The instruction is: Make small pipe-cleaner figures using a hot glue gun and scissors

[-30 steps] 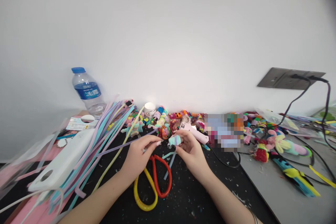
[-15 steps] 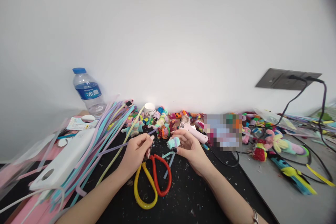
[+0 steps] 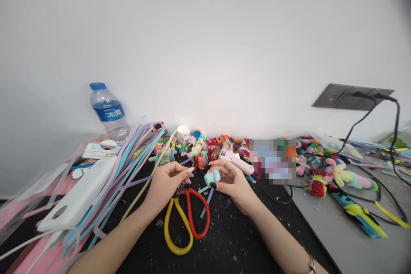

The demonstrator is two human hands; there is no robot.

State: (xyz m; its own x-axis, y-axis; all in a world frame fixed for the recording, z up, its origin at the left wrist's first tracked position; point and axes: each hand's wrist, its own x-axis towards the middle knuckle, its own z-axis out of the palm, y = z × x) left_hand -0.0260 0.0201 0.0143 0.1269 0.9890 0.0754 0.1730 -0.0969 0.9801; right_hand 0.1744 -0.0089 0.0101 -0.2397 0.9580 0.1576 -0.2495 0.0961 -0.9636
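Note:
Between the thumb and fingers of my right hand is a small fuzzy coil of pipe cleaner, mint green with a lilac band. To its left, my left hand is pinched closed, thumb against forefinger; anything between them is too small to make out. Just below lie scissors with one yellow and one red handle, their blades partly hidden by my left hand. Short cut pieces of pipe cleaner rest on the black mat under the coil.
A pink glue gun lies behind my right hand. On the left are a bundle of pastel pipe cleaners, a white power strip and a water bottle. Fuzzy figures and black cables occupy the right side.
My left hand has shifted slightly right, nearer the coil, its fingers now pointing more toward it. The coil has turned a little in my right hand, which stays in place.

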